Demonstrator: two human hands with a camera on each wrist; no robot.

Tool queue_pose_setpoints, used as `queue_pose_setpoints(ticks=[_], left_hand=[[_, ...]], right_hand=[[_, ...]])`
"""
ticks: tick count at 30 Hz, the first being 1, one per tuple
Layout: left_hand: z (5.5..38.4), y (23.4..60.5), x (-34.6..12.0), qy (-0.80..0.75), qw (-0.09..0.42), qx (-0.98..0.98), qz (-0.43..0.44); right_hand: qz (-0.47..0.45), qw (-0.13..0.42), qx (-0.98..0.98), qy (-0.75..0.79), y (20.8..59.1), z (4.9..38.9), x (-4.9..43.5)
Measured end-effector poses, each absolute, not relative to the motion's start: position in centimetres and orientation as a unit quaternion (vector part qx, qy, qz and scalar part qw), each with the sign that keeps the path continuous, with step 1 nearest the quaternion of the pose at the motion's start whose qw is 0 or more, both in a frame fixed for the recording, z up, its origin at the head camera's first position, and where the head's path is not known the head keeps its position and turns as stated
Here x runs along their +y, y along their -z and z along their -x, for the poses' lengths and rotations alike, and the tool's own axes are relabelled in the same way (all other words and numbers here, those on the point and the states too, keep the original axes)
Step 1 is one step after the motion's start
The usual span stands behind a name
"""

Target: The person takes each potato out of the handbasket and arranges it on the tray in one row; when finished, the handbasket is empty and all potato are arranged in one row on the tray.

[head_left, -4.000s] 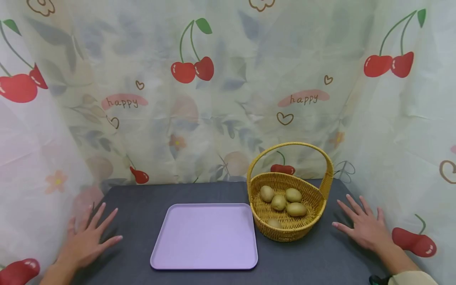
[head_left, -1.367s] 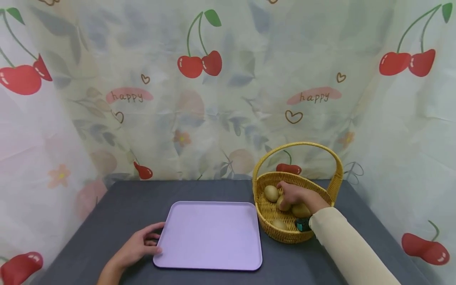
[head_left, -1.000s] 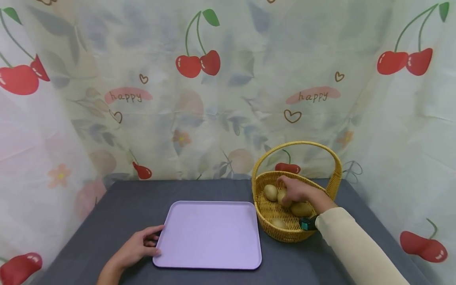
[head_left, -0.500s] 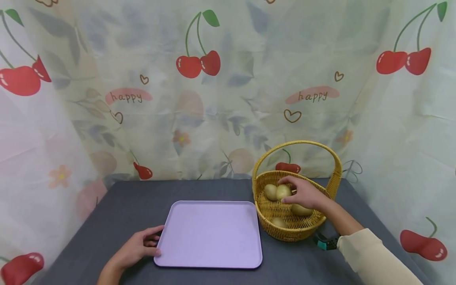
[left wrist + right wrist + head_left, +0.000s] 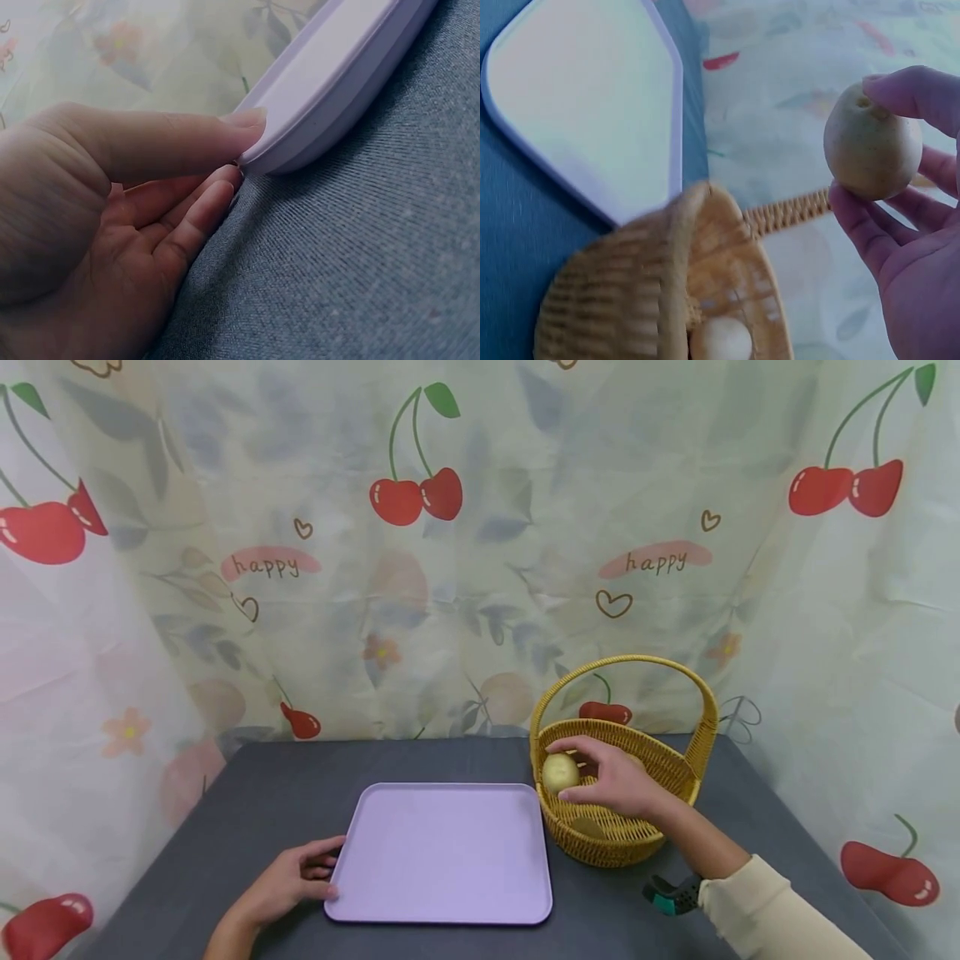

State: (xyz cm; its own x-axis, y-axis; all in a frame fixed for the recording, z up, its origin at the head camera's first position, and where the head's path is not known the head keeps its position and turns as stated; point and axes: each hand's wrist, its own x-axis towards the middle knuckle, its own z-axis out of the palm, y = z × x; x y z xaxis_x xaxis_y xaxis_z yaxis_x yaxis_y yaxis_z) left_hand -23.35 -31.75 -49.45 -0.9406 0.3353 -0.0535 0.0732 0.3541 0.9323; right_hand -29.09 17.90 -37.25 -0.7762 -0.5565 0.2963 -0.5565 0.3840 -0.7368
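Observation:
A pale brown potato [image 5: 561, 773] is held by my right hand [image 5: 621, 783] between thumb and fingertips. In the right wrist view that potato [image 5: 871, 144] is up above the rim of the wicker basket [image 5: 641, 292]. The yellow basket [image 5: 606, 853] has a tall arched handle. Another potato [image 5: 588, 827] lies at its near side; my right hand hides most of the rest. My left hand [image 5: 281, 887] holds the left edge of the lilac tray [image 5: 442, 852]. In the left wrist view the thumb [image 5: 180, 142] presses on the tray's rim, other fingers curled beside it.
A dark grey cloth [image 5: 300, 777] covers the table. The tray lies flat, close to the basket's left side. A patterned curtain [image 5: 487, 610] hangs behind and along both sides. The basket's handle [image 5: 633, 658] arches over its opening, near my right hand.
Both hands lay spread at the sides; the left then moved to the tray's edge, the right into the basket. The right hand has lifted a potato and moved it left and nearer.

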Motion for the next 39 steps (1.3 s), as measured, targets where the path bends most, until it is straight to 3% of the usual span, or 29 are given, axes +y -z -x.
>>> queue_pose_setpoints(ticks=[14, 27, 39], left_hand=[[23.5, 49.4, -31.8, -0.557, 0.123, 0.812, -0.126], [23.7, 49.5, -32.0, -0.556, 0.128, 0.812, -0.121], [23.5, 49.6, -32.0, -0.552, 0.111, 0.816, -0.133]], right_hand=[[-0.345, -0.023, -0.819, -0.458, 39.1, 29.8, 12.0], [-0.326, -0.066, -0.84, -0.428, 44.6, 30.5, 3.7], [-0.312, -0.049, -0.846, -0.43, 48.3, 30.5, -4.5]])
